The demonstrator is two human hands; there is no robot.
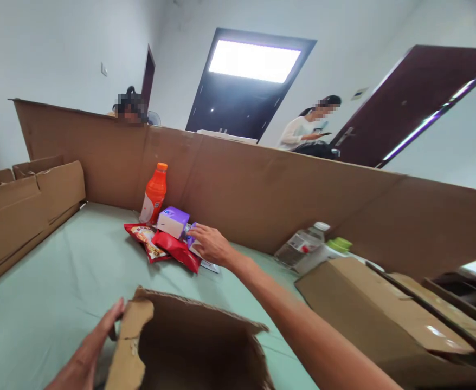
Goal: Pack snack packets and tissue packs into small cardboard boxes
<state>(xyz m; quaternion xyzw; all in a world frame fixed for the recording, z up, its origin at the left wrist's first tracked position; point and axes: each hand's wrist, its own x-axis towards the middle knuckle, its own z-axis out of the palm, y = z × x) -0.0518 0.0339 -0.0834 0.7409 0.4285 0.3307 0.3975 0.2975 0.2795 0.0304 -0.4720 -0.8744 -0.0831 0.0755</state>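
Note:
My right hand [210, 245] reaches across the table with its fingers curled over a small purple-and-white pack [191, 236], partly hidden by the hand. A similar purple-and-white pack [173, 222] lies just left of it, beside an upright orange drink bottle [154, 194]. Below them are a red snack bag with a printed front [147, 242] and a plain red bag [177, 250]. My left hand [89, 346] holds the left side of an open cardboard box [201, 309] close to me. Most of its fingers are hidden; the inside of the box is dark.
A tall cardboard wall [254, 189] runs along the table's back. Cardboard boxes stand at left [30, 211] and right [360, 309]. A clear bottle [301, 245] leans near a green-capped container [339, 245]. Two people are beyond the wall.

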